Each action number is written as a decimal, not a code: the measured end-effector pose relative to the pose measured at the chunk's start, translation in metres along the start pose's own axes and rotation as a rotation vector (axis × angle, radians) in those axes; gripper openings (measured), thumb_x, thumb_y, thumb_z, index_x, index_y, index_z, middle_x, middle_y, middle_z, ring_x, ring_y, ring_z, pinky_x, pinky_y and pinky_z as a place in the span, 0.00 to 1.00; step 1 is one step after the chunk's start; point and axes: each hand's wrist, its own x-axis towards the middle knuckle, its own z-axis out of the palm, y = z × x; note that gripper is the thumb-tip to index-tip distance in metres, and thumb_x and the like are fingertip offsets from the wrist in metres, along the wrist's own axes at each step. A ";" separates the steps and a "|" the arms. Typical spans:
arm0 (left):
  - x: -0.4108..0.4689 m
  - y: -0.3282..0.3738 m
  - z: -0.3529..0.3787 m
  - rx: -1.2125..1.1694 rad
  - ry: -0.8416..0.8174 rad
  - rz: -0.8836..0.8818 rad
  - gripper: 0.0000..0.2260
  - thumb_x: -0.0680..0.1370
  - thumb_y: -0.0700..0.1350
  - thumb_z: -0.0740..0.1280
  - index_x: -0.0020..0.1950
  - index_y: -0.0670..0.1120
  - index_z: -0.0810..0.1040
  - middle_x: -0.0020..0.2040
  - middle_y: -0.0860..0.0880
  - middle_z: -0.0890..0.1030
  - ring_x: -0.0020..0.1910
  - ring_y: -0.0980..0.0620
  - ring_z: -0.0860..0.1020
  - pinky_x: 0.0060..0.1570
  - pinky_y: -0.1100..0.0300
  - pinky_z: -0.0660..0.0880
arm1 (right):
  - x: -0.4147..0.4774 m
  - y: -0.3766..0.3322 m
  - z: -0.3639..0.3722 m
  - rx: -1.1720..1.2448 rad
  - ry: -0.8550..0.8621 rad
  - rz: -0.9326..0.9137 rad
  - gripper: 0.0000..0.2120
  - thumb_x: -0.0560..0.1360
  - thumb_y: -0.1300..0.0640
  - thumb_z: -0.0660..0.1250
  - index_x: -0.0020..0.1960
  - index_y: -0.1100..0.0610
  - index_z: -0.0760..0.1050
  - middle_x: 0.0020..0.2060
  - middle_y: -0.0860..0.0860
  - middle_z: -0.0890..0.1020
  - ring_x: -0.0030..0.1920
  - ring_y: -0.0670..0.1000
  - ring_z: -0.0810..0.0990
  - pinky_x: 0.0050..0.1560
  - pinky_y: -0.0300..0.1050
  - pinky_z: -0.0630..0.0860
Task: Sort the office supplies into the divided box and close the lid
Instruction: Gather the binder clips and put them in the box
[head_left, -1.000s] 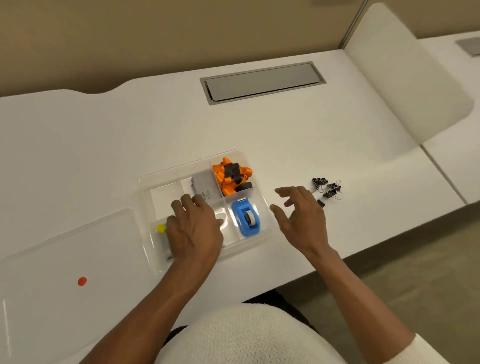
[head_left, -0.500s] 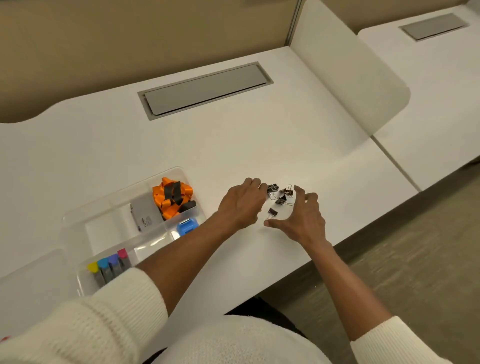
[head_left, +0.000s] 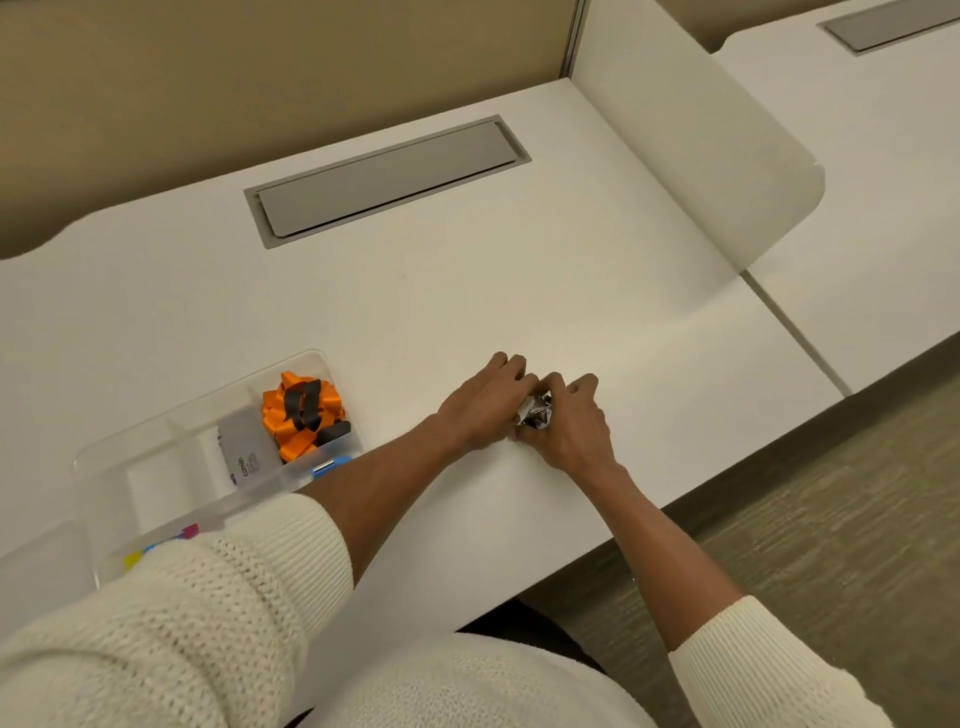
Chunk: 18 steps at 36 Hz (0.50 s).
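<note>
Several small black binder clips (head_left: 536, 412) are bunched on the white desk between my two hands. My left hand (head_left: 483, 402) presses in on them from the left and my right hand (head_left: 569, 423) cups them from the right, fingers curled around the bunch. The clear divided box (head_left: 104, 457) stands at the left with an orange and black ribbon bundle (head_left: 301, 413), a grey packet (head_left: 244, 449), a blue tape dispenser (head_left: 330, 464) and coloured highlighters (head_left: 161, 545) in separate compartments. My left sleeve hides the box's front part.
A grey cable hatch (head_left: 384, 179) is set into the desk at the back. A white divider panel (head_left: 696, 130) rises at the right, with a second desk (head_left: 862, 171) beyond it. The desk's front edge runs close below my hands, floor beyond.
My left hand left the box and crossed to the clips. Both hands closed in from either side and now squeeze the clips into one bunch. The view swung to the right.
</note>
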 end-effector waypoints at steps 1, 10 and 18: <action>0.000 0.001 0.001 -0.009 0.006 -0.014 0.13 0.77 0.38 0.70 0.61 0.45 0.76 0.57 0.47 0.73 0.56 0.47 0.69 0.48 0.51 0.76 | 0.001 0.001 0.000 0.029 -0.008 0.005 0.28 0.65 0.43 0.80 0.58 0.50 0.71 0.54 0.52 0.67 0.39 0.55 0.78 0.38 0.48 0.78; -0.014 0.005 0.008 -0.155 0.090 -0.188 0.10 0.77 0.33 0.66 0.55 0.44 0.79 0.52 0.47 0.77 0.53 0.46 0.71 0.47 0.52 0.74 | 0.001 -0.002 0.003 0.122 -0.001 0.078 0.15 0.64 0.58 0.75 0.47 0.46 0.77 0.51 0.50 0.68 0.38 0.50 0.78 0.36 0.43 0.72; -0.031 0.006 0.007 -0.299 0.166 -0.304 0.10 0.76 0.34 0.68 0.53 0.46 0.82 0.50 0.49 0.78 0.52 0.48 0.75 0.45 0.56 0.74 | -0.002 -0.014 0.007 0.092 0.035 0.090 0.10 0.66 0.63 0.72 0.43 0.49 0.81 0.50 0.51 0.73 0.40 0.54 0.80 0.32 0.40 0.66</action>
